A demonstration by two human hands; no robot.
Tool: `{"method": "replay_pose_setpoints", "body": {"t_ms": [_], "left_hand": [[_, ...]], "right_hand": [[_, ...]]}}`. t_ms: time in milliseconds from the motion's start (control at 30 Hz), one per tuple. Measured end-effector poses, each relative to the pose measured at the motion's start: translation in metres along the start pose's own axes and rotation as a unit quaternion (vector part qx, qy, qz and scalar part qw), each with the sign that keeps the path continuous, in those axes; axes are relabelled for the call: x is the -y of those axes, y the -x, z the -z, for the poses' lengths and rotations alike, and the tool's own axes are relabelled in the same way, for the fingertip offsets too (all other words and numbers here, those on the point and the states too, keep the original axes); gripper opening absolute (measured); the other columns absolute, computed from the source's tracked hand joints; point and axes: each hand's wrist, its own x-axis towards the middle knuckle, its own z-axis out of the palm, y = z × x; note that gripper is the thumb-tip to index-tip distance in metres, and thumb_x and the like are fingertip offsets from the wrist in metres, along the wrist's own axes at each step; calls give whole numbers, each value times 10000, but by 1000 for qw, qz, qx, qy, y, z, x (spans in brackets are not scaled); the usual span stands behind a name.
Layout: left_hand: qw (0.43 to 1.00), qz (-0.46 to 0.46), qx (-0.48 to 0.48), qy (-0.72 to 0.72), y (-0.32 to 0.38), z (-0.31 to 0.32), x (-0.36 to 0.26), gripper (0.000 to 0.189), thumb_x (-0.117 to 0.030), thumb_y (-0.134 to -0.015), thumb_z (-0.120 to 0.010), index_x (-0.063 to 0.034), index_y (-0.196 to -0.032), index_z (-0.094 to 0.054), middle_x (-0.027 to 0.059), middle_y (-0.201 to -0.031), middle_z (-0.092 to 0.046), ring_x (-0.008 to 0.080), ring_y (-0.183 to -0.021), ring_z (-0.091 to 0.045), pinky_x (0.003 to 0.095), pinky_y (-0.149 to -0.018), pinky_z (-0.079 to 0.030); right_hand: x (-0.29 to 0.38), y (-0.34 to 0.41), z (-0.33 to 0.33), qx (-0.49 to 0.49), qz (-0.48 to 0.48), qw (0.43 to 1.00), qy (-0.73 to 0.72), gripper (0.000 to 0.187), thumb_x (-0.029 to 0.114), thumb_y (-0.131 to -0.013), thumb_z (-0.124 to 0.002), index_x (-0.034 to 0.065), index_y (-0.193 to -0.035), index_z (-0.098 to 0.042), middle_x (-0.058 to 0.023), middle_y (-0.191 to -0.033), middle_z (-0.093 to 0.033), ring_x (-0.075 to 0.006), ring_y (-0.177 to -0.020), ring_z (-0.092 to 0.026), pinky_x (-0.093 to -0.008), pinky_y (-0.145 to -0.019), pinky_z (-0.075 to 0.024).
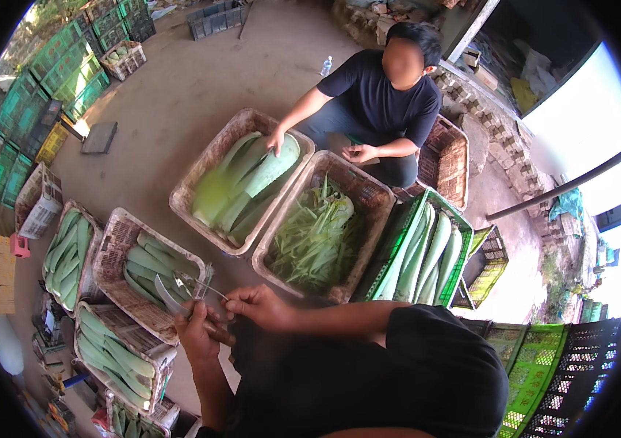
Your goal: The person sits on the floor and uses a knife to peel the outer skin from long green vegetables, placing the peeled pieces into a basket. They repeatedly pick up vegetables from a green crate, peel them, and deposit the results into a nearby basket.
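Note:
My left hand (201, 328) is closed around the handle of a knife with a curved blade (169, 297), which points up and away from me. Between the thumb and fingers of my right hand (258, 307) is a thin metal rod (210, 288), its far end close to the blade; I cannot tell whether they touch. Below both tools in the picture's depth stands a dirty plastic crate (110, 263) with thick green aloe leaves (151, 263). A second crate (266, 265), holding cut green strips (316, 235), is just beyond my right hand.
Across from me a seated person (381, 93) rests one hand on large aloe leaves (274, 164) in another crate (190, 186). A green crate (461, 241) of leaves stands at right. More leaf-filled crates (124, 323) line my left. Stacked green crates (58, 60) stand far left.

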Motion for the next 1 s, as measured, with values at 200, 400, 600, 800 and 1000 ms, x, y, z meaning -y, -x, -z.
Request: {"method": "replay_pose_setpoints", "body": {"t_ms": [200, 400, 600, 800, 1000], "left_hand": [[1000, 6, -6, 9, 11, -3, 4, 81, -92, -865, -595, -27, -865, -548, 59, -708, -580, 140, -568, -565, 267, -475, -468], [998, 5, -57, 2, 22, -9, 9, 116, -118, -865, -617, -18, -903, -574, 55, -727, -588, 131, -574, -560, 247, -473, -457], [998, 25, -47, -27, 27, -6, 11, 146, -156, -858, -643, -23, -835, -587, 41, -687, -565, 123, -518, -525, 248, -443, -431], [999, 0, -36, -39, 30, 1, 10, 167, -163, -874, -621, -20, -793, -589, 42, -613, -539, 119, -493, -512, 235, -434, -392], [997, -4, -29, -76, 30, 8, -6, 164, -151, -875, -608, -24, -774, -595, 36, -596, -534, 111, -478, -506, 229, -433, -380]], "right_hand": [[-10, 9, 3, -26, -16, 1000, -6, 154, 120, -927, -556, 4, -856, -629, 8, -725, -574, -55, -676, -504, -232, -621, -442], [-17, 19, 7, -3, -88, 982, -165, 280, 256, -967, -478, 10, -1008, -606, -58, -836, -620, -157, -774, -586, -284, -701, -467], [-10, 26, 10, 35, -126, 982, -136, 278, 290, -962, -485, 37, -898, -580, -76, -786, -613, -157, -698, -588, -275, -615, -472], [-5, 23, 3, 17, -109, 993, -36, 252, 231, -960, -481, 32, -847, -587, -72, -710, -616, -146, -633, -598, -253, -572, -465], [2, 16, -5, 41, -110, 993, -4, 249, 218, -948, -501, 31, -811, -592, -65, -694, -619, -147, -609, -599, -252, -558, -466]]}}
